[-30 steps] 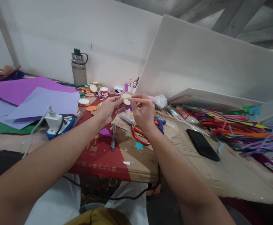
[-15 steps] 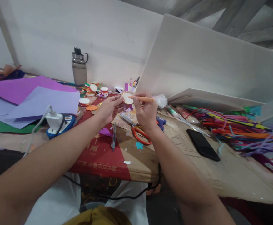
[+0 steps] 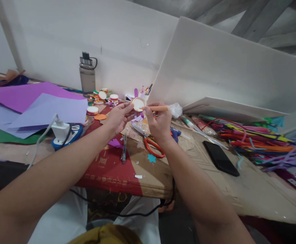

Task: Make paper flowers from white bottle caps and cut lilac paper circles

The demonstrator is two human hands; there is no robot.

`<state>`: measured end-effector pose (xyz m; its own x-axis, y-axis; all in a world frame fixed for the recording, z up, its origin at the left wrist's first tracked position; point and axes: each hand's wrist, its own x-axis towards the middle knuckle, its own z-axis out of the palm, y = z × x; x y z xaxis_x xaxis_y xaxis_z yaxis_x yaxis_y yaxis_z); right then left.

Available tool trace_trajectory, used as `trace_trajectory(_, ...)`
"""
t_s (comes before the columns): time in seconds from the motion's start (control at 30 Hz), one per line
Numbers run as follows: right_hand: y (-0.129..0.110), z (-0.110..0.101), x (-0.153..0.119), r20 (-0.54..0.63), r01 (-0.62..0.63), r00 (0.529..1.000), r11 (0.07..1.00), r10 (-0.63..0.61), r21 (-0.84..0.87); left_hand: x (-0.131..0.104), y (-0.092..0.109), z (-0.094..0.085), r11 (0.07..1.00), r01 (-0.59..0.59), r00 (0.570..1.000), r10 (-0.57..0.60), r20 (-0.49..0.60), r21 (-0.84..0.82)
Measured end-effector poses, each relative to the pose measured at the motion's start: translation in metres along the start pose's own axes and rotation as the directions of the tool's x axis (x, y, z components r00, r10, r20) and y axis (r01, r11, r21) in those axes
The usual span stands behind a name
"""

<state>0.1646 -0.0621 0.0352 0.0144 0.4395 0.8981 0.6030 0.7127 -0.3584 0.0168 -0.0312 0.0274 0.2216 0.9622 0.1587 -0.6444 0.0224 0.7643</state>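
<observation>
My left hand (image 3: pixel 120 118) grips a small round white disc (image 3: pixel 138 103) with a tan rim by its left edge, between thumb and fingers. Purple paper strips (image 3: pixel 136 93) show above and below the disc. In my right hand (image 3: pixel 160 122), closed around it, is an orange marker (image 3: pixel 159 108), its tip at the disc's lower right edge. I cannot tell whether the tip touches. Beneath the hands lie scissors (image 3: pixel 154 148) with red-orange handles, a clear pen (image 3: pixel 124 149) and a teal paper flower (image 3: pixel 151 158).
Coloured paper sheets (image 3: pixel 51 108), a white plug (image 3: pixel 61 130) and a water bottle (image 3: pixel 87 76) stand left. Several round lids (image 3: pixel 92 110) sit beyond my left hand. To the right are a phone (image 3: pixel 220 157), pipe cleaners (image 3: pixel 262 139) and a leaning white board (image 3: pixel 224 64).
The marker tip has shifted from near the middle of the disc toward its lower right edge. The disc has turned slightly; both hands keep their hold.
</observation>
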Motion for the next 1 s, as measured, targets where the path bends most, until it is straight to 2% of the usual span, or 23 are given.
trace_trajectory(0.3,-0.0006,0.0007,-0.0003,0.001,0.035,0.999,0.999,-0.035,-0.005,-0.0008,0.0006,0.0023,1.000,-0.008,1.000,0.008,-0.005,0.027)
trace_trajectory(0.57,-0.0005,0.0019,-0.0008,-0.006,0.050,0.999,0.999,-0.050,-0.003,0.0003,-0.0030,-0.0008,0.998,0.000,0.994,-0.007,0.108,0.063)
trace_trajectory(1.0,0.0001,0.0038,-0.0016,0.028,0.032,0.999,0.999,-0.031,-0.033,0.0011,-0.0057,-0.0032,0.999,-0.015,0.990,0.008,0.139,0.050)
